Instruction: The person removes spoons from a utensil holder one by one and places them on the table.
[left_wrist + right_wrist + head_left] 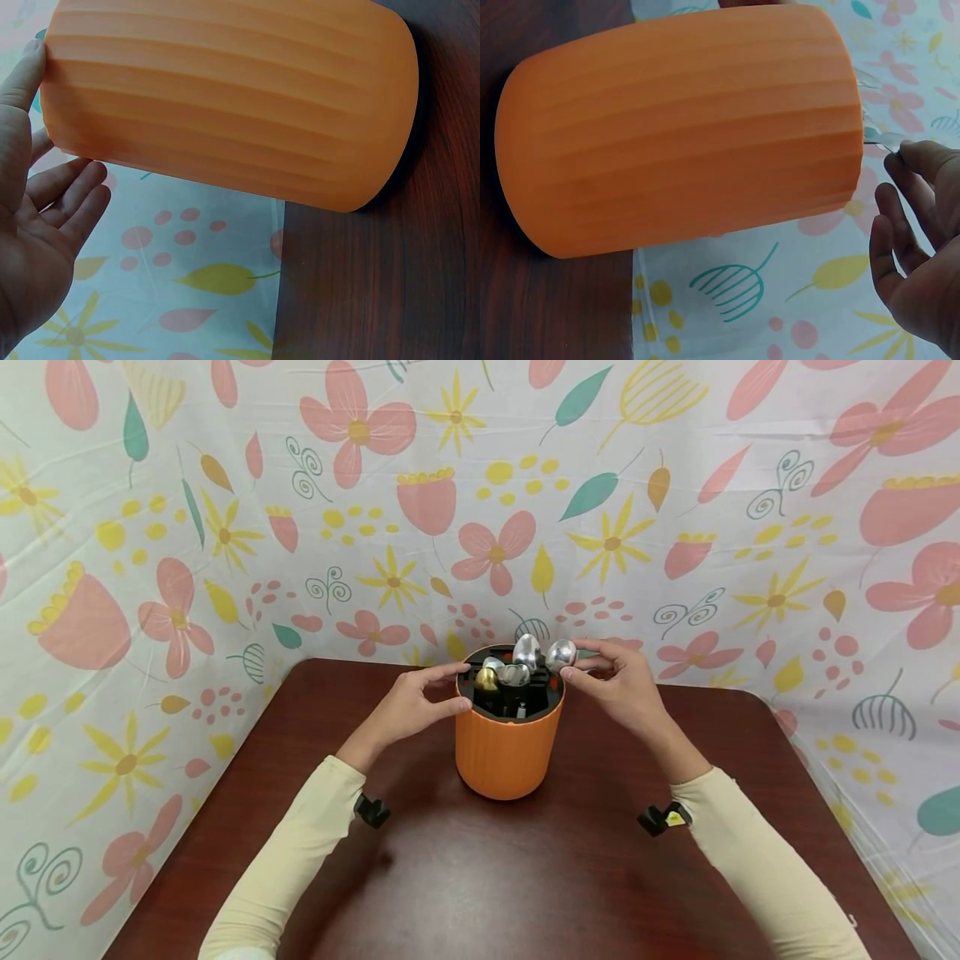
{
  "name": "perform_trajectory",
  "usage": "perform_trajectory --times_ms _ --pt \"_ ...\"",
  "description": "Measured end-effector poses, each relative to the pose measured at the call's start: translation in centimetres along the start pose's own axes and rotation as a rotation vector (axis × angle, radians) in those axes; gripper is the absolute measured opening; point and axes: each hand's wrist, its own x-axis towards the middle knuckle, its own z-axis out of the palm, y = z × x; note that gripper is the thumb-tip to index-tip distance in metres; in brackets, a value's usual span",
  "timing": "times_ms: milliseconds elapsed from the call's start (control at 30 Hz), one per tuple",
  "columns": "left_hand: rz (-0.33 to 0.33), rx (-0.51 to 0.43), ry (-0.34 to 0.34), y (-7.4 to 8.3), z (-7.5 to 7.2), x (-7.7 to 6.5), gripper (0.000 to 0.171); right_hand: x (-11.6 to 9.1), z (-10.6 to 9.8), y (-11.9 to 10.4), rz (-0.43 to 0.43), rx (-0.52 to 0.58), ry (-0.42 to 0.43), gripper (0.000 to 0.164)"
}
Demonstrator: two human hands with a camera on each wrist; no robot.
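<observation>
An orange ribbed utensil holder stands upright on the table, its black slotted top holding several spoons, bowls up. My left hand rests at its left rim, thumb on the near side and forefinger farther back, both fairly straight. In the left wrist view that hand's other fingers hang relaxed beside the orange wall. With thumb and fingertips my right hand pinches a silver spoon by its bowl at the right rim. Its thin handle runs down past the rim in the right wrist view.
A gold spoon and a silver spoon stand among others in the top. The dark reddish-brown table reaches back to a white cloth printed with flowers and leaves, which hangs behind and at both sides.
</observation>
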Motion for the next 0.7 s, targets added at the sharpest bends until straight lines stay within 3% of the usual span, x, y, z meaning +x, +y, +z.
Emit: perform_trajectory --times_ms 700 --pt "-0.028 -0.027 -0.018 0.17 -0.09 -0.07 0.056 0.15 0.28 -0.76 -0.031 0.075 -0.043 0.042"
